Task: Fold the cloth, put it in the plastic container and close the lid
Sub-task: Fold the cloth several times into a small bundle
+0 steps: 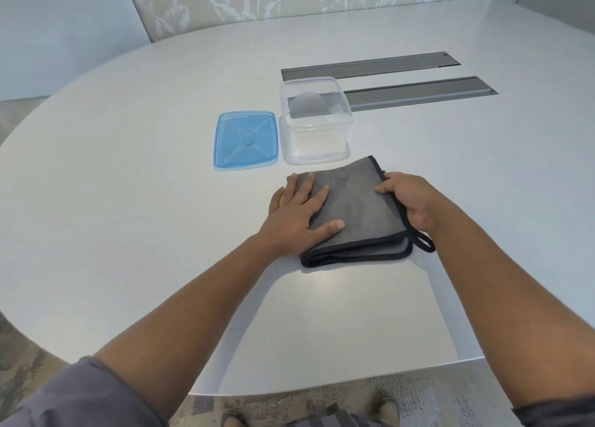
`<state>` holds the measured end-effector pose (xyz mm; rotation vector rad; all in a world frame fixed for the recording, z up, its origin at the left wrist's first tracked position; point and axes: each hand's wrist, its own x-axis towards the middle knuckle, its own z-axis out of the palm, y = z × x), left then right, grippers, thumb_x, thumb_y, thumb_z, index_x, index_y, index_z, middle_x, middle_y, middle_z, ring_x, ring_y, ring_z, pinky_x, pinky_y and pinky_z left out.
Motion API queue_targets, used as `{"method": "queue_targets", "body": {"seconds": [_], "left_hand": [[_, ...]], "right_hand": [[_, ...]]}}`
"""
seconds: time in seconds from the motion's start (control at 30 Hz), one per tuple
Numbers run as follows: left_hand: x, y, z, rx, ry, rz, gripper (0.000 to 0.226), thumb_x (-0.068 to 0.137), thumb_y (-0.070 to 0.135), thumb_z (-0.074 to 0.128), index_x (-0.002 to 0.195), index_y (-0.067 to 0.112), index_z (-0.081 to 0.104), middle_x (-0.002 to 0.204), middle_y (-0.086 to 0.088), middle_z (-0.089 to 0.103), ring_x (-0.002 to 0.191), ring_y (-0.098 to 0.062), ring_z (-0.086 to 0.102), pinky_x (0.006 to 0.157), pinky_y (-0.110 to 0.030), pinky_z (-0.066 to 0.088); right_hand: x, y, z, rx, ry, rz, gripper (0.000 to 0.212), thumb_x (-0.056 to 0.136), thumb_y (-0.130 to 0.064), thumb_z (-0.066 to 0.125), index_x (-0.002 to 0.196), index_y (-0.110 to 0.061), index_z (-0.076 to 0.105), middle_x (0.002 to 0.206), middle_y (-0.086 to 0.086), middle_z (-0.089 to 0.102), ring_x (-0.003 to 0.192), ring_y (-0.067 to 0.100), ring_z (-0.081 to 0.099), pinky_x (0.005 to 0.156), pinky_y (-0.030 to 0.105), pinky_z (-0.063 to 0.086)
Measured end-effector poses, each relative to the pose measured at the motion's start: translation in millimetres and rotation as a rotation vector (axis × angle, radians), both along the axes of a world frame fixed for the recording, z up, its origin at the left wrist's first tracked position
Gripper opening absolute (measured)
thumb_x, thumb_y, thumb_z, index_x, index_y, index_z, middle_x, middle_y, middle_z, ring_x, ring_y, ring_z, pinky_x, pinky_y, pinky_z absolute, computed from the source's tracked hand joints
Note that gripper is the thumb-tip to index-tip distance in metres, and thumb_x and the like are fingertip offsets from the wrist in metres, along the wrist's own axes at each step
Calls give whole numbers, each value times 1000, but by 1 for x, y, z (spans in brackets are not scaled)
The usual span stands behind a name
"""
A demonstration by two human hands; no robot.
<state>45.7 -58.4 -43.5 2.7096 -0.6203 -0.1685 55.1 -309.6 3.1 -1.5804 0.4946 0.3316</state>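
Observation:
A grey cloth (357, 207) with black edging lies folded into a thick rectangle on the white table, just in front of the container. My left hand (297, 212) rests flat on its left part, fingers spread. My right hand (410, 202) grips the cloth's right edge, thumb on top and fingers curled under. A black loop sticks out at the cloth's near right corner. The clear plastic container (314, 149) stands open and empty beyond the cloth. Its blue lid (246, 140) lies flat on the table to the left of it.
Two long grey recessed slots (418, 93) run across the white table (128, 201) behind and to the right of the container. The table's curved edge is near me, with patterned carpet and my shoes below. A patterned wall panel stands behind.

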Motion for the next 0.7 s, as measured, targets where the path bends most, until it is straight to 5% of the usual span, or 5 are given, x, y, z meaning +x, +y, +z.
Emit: {"method": "queue_targets", "body": {"seconds": [0.23,0.33,0.43,0.7], "left_hand": [[4,3,-1,99,-12,-45,108,69,104,20,159,48,1,171,8,-15,150,-15,-33,122,-49,-16],[2,3,1,127,12,-52,117,62,108,25,159,49,-2,170,9,-17,150,-16,-34,122,-51,-16],[2,4,3,146,12,-48,121,58,109,27,159,49,-4,170,9,-17,151,-17,-32,122,-52,-15],[3,47,3,122,49,49,124,54,110,34,157,53,-3,169,16,-16,151,-12,-30,123,-51,-14]], "right_hand": [[-1,-3,7,-149,-57,9,45,86,0,50,126,-16,63,115,13,70,87,27,71,64,37,59],[-6,1,4,-612,-105,130,56,86,-18,50,141,-20,43,117,1,59,99,25,61,74,39,51],[-10,9,-3,-980,-133,266,34,83,-29,51,115,-19,41,110,7,55,92,31,58,66,38,43],[0,58,-12,-958,-230,326,20,85,-26,47,102,-15,44,110,10,54,94,35,58,73,39,44]]}}
